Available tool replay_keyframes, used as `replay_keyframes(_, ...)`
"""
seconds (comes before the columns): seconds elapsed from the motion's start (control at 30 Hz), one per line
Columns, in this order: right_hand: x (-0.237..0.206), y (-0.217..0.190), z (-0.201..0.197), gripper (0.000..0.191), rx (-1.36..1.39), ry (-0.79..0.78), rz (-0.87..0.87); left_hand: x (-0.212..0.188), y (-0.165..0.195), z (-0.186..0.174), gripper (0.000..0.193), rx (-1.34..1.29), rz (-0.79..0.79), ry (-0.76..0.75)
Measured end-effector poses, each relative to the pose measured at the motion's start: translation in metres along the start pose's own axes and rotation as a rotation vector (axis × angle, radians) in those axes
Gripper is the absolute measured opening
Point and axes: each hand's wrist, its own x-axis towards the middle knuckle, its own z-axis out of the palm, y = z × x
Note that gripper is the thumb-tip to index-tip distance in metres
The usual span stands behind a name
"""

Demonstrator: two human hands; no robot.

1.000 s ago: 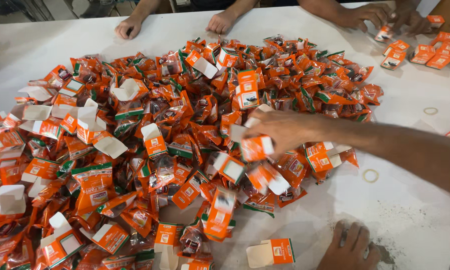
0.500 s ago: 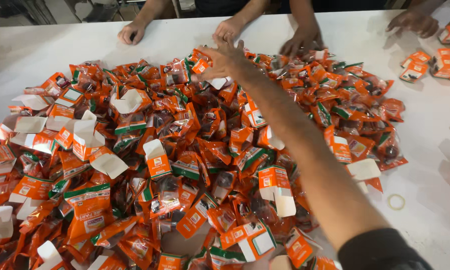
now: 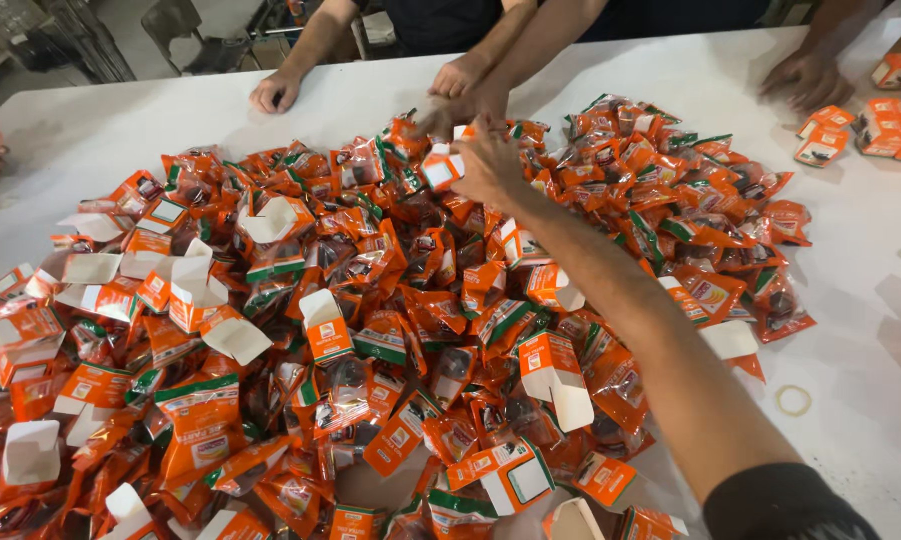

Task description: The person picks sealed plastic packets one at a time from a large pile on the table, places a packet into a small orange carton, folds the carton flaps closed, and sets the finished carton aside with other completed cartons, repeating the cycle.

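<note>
White tabletop (image 3: 120, 130) under a heap of packets

Orange packets (image 3: 400, 320) and small open boxes (image 3: 555, 375) cover its middle and near-left side. Closed boxes (image 3: 885, 125) sit at the far right corner, and two rubber bands (image 3: 793, 400) lie on bare surface by the right edge.

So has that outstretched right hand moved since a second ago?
Yes. The right hand has reached away across the orange packet pile, from its near right part to its far edge.
</note>
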Motion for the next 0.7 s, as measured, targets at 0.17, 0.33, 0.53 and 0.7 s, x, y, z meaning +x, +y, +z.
replay_keyframes(0.17, -0.034, 0.013, -0.020, 0.061, 0.105, 0.144, -0.069, 0.006, 0.014, 0.002, 0.030, -0.005, -0.010, 0.018)
replay_keyframes(0.33, -0.086, 0.020, -0.072, 0.055, 0.013, -0.335, -0.030, 0.011, 0.022, -0.001, 0.033, 0.019, 0.003, 0.045)
replay_keyframes(0.53, -0.167, -0.018, -0.125, 0.069, -0.103, -0.155, -0.425, 0.019, 0.018, -0.043, 0.053, -0.236, -0.041, -0.244)
replay_keyframes(0.7, -0.226, -0.041, -0.150, 0.070, 0.001, -0.507, -0.183, 0.037, 0.020, -0.070, 0.053, -0.226, -0.062, -0.378)
